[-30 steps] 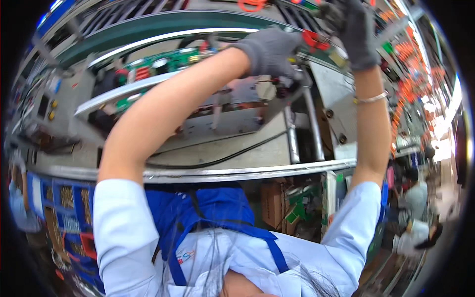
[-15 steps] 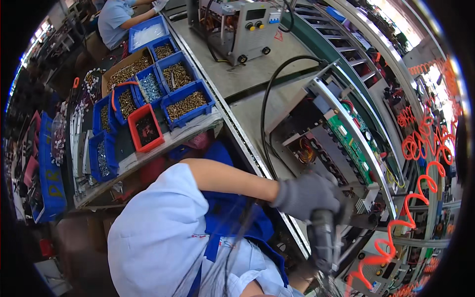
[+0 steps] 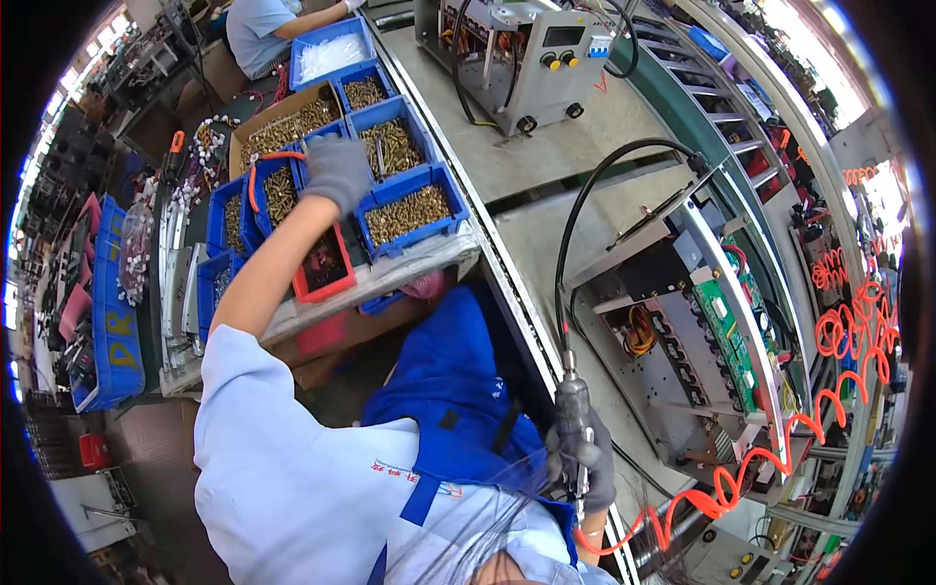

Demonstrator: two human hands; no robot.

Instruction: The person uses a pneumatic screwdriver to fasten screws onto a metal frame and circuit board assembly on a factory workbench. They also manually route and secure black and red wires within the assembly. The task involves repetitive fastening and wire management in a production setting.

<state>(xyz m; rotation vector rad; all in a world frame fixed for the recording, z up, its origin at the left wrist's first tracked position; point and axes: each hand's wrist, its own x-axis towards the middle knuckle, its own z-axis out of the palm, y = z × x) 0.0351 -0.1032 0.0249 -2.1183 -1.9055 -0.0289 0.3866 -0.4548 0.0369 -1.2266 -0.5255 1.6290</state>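
Observation:
My left hand (image 3: 336, 174), in a grey glove, reaches over the parts bins. It is at the small blue bin that held silvery-blue screws, now mostly hidden under it; its fingertips do not show clearly. Close by are a red bin (image 3: 325, 268) of small dark parts and a blue bin (image 3: 409, 216) of brass-coloured screws. My gloved right hand (image 3: 590, 463) is closed round an air screwdriver (image 3: 573, 405), its bit pointing away from me. A red coiled hose (image 3: 721, 492) runs beside that hand. To its right stands an open machine chassis (image 3: 663, 341) with a green circuit board (image 3: 723, 336).
Another machine with a grey front panel (image 3: 556, 83) stands farther back on the line. A black cable (image 3: 575, 224) arches beside the open chassis. A metal rail (image 3: 492, 234) edges the line. At the far left, a co-worker's blue sleeve (image 3: 255, 37) shows beyond the bins.
My left hand has moved from the open chassis, beside the screwdriver, to the bins at left. The screwdriver has come away from the chassis in my right hand. The view has shifted.

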